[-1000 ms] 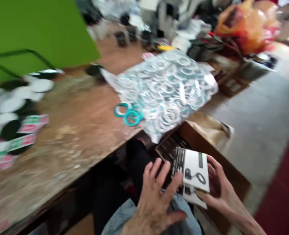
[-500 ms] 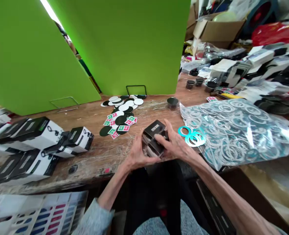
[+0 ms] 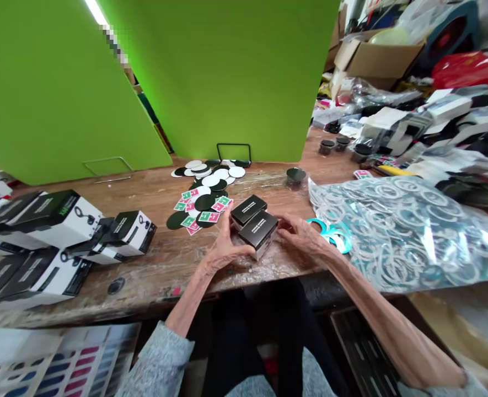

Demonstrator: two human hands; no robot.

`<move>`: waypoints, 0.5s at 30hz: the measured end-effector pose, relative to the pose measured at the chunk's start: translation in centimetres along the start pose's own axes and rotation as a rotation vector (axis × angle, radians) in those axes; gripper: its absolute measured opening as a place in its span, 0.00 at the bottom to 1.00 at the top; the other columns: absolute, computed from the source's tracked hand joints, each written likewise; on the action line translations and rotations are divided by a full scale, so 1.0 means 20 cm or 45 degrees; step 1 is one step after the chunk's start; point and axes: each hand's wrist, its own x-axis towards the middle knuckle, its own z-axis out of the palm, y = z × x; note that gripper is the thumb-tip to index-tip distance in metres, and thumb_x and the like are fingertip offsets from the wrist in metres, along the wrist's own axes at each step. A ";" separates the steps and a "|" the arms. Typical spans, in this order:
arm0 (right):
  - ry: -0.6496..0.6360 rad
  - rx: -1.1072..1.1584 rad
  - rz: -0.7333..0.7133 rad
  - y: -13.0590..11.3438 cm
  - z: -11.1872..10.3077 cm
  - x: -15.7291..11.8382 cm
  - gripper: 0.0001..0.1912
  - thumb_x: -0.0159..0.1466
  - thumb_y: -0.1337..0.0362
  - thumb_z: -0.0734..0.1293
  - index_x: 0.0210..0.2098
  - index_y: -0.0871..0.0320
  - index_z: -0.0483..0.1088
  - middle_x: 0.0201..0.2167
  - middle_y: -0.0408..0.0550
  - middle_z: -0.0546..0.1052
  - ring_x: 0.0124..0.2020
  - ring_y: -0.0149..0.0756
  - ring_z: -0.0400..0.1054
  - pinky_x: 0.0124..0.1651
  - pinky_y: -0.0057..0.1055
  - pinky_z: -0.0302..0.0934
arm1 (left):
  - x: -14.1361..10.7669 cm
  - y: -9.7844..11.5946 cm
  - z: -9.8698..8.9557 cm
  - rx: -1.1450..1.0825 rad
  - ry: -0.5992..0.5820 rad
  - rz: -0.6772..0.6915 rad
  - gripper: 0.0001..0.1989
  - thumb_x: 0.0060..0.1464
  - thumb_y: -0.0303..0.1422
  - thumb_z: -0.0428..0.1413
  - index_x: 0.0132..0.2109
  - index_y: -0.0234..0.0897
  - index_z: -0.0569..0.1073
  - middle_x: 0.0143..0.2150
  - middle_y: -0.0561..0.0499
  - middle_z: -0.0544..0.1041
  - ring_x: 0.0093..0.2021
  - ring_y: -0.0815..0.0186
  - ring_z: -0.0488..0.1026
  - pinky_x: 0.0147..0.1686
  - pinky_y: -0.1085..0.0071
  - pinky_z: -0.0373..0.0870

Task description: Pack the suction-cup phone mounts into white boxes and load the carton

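Observation:
Two small black-topped boxes stand side by side on the wooden table, a far box (image 3: 249, 207) and a near box (image 3: 259, 228), with pale print on their lids. My left hand (image 3: 227, 242) is closed around their left side, its thumb along the front of the near box. At the right side of the near box, the curled fingers of my right hand (image 3: 299, 231) rest against it. Beside my right hand lie several turquoise rings (image 3: 338, 237). Beyond my left hand are loose black and white discs (image 3: 204, 202) and small red-and-green stickers (image 3: 209, 216).
Black-and-white cartons (image 3: 57, 218) are stacked at the left. A clear bag of rings (image 3: 409, 237) covers the right side. Green panels (image 3: 227, 77) stand along the back. A round black-topped piece (image 3: 295, 175) sits near them, and a cluttered pile (image 3: 417, 121) fills the far right.
The two boxes, held tilted and partly covered by my fingers before, now stand level side by side. My right thumb has come off the top and my right hand has shifted to the right side.

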 end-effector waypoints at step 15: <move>-0.005 0.075 -0.145 0.03 0.02 0.07 0.41 0.60 0.61 0.69 0.68 0.54 0.48 0.56 0.52 0.70 0.55 0.46 0.66 0.59 0.49 0.60 | 0.16 0.00 0.12 0.647 0.230 0.281 0.43 0.38 0.40 0.69 0.59 0.40 0.57 0.56 0.43 0.61 0.58 0.55 0.62 0.59 0.54 0.62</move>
